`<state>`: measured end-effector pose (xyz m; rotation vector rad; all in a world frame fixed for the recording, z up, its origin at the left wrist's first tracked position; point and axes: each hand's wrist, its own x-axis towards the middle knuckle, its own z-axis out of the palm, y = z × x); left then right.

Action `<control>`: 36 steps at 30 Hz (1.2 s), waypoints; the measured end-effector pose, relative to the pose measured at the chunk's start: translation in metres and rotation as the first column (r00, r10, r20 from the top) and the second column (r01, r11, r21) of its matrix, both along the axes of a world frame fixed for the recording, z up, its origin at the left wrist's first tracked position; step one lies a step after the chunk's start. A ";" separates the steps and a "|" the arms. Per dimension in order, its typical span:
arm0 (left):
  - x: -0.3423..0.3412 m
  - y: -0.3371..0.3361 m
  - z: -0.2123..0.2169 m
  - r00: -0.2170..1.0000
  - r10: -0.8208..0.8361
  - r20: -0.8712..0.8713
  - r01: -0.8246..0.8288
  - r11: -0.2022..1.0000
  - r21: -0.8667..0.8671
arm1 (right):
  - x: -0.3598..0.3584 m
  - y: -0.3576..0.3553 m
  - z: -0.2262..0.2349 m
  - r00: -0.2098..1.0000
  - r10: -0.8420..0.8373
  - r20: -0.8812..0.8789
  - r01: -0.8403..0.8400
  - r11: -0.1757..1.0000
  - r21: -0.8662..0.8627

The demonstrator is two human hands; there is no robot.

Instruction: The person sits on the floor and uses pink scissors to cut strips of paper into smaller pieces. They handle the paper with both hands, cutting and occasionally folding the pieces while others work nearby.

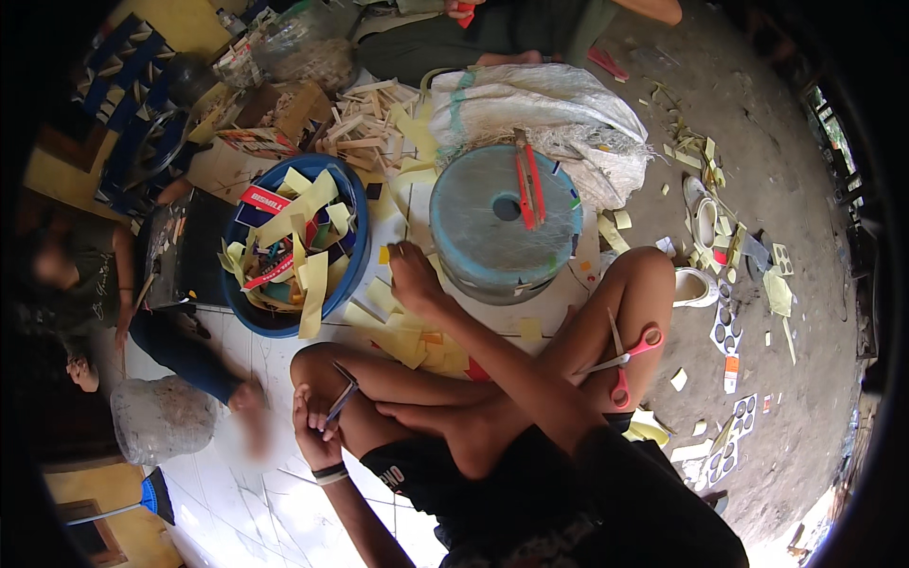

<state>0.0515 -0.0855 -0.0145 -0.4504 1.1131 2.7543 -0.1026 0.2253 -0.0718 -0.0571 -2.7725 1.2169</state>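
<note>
My left hand (315, 421), banded at the wrist, is closed around a slim dark blue strip-like piece (343, 399) with a bent upper end, beside my left knee. My right hand (414, 276) reaches across my crossed legs to the tiles between the blue tub and the round drum. Its fingers are curled, with a small bright yellow piece (383, 255) at their tips; whether they grip anything is hidden. Pale yellow paper pieces (402, 336) lie just below that hand. A pair of red-handled scissors (625, 360) rests partly open on my right thigh.
A blue tub (357, 256) holds paper strips. A red-handled tool (530, 185) lies on the round drum (464, 204), with a white sack (559, 104) behind. Wooden sticks (365, 123) are piled near a cardboard box (303, 109). Other people sit left and at the back.
</note>
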 end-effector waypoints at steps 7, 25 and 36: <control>0.004 0.003 -0.010 0.987 0.073 -0.147 -0.011 0.922 0.386 | -0.115 -0.004 -0.037 0.983 -0.061 -0.176 0.147 0.834 0.532; -0.007 0.007 -0.014 0.975 0.139 -0.172 -0.058 0.910 0.411 | -0.099 -0.011 -0.047 0.825 -0.424 0.374 0.555 0.485 -0.676; -0.005 0.009 -0.014 0.974 0.166 -0.154 -0.105 0.934 0.341 | 0.002 -0.019 -0.004 0.915 -0.350 0.200 0.402 0.831 -0.385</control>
